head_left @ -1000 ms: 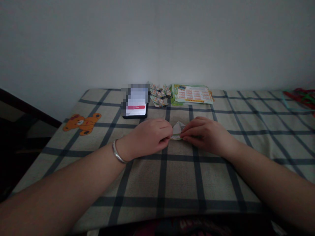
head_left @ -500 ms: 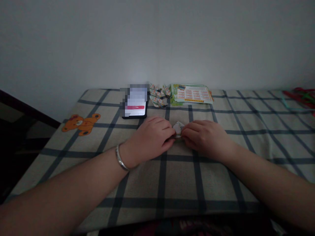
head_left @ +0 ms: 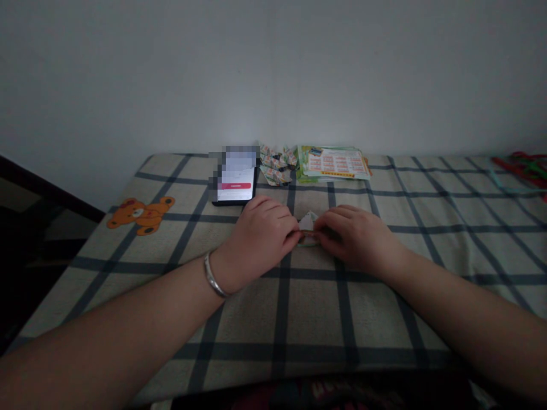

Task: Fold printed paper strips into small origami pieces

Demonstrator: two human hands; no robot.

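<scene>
Your left hand (head_left: 262, 242) and right hand (head_left: 361, 239) pinch the small folded paper (head_left: 308, 221) between them; checked tablecloth (head_left: 311, 319) stretches from there to its near edge, smartphone (head_left: 236, 192) just beyond left hand.

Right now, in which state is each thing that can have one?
Left hand, closed on the paper piece
Right hand, closed on the paper piece
Paper piece, folded, held by both hands
Phone, face up, screen lit
Printed sheets, stacked unevenly
Small folded papers, grouped beside phone
Tablecloth, spread, slightly wrinkled
Bracelet, worn on left wrist
Red-green items, too blurred
</scene>
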